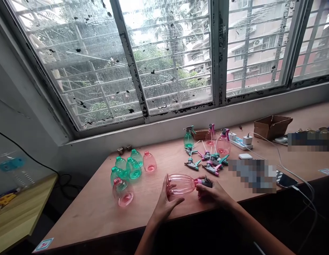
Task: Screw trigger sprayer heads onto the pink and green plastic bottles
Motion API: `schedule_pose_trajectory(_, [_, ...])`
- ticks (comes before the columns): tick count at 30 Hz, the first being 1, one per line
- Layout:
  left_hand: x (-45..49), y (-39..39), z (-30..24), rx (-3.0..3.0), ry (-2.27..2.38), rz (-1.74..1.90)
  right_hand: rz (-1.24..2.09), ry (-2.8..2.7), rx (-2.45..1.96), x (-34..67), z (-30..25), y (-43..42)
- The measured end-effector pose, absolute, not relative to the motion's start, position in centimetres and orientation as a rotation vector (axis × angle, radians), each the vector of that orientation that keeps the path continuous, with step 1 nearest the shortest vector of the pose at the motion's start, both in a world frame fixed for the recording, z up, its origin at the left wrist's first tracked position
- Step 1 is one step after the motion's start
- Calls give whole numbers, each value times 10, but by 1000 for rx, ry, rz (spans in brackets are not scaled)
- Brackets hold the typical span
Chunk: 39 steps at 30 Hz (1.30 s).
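Observation:
A pink ribbed plastic bottle (181, 184) lies on its side over the wooden table (100, 209). My left hand (164, 203) cups its base with fingers wrapped round it. My right hand (211, 193) is closed on the grey and pink spray head (205, 182) at the bottle's neck. Just beyond lie several loose spray heads (207, 163) with dip tubes.
Several empty green and pink bottles (127, 171) stand at the left. Three bottles with spray heads (211, 140) stand near the window sill. A power strip (241, 141), a cardboard box (272, 125), a phone (285, 180) and cables lie to the right.

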<state>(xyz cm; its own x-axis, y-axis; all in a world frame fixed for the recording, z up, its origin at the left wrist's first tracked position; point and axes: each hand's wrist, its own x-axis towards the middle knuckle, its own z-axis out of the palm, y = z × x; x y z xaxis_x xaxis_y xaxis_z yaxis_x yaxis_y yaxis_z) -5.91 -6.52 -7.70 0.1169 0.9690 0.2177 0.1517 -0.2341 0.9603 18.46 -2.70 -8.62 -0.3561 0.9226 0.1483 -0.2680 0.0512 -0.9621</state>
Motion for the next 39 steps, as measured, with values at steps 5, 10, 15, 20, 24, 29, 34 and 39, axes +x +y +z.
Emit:
schedule_pose_trajectory(5, [-61, -64, -75, 1454, 1204, 1214, 1482, -1367, -764, 184, -81, -28])
schedule_pose_trajectory(10, [-63, -64, -73, 1471, 1137, 1222, 1448, -1364, -800, 183, -81, -27])
schedule_pose_trajectory(15, [-64, -68, -73, 1564, 1108, 1181, 1517, -1314, -810, 181, -85, -27])
schedule_pose_trajectory(20, [-62, -66, -74, 1534, 1136, 1195, 1500, -1340, -736, 181, -90, -25])
schedule_pose_trajectory(24, [-62, -63, -71, 1517, 1127, 1251, 1486, -1384, -725, 182, -91, -26])
schedule_pose_trajectory(29, [-62, -62, -70, 1510, 1108, 1312, 1423, -1430, -733, 182, -86, -30])
schedule_pose_trajectory(34, [-63, -59, -74, 1494, 1144, 1328, 1509, -1353, -711, 181, -90, -27])
schedule_pose_trajectory(39, [-64, -58, -75, 1493, 1175, 1334, 1523, -1317, -678, 179, -94, -24])
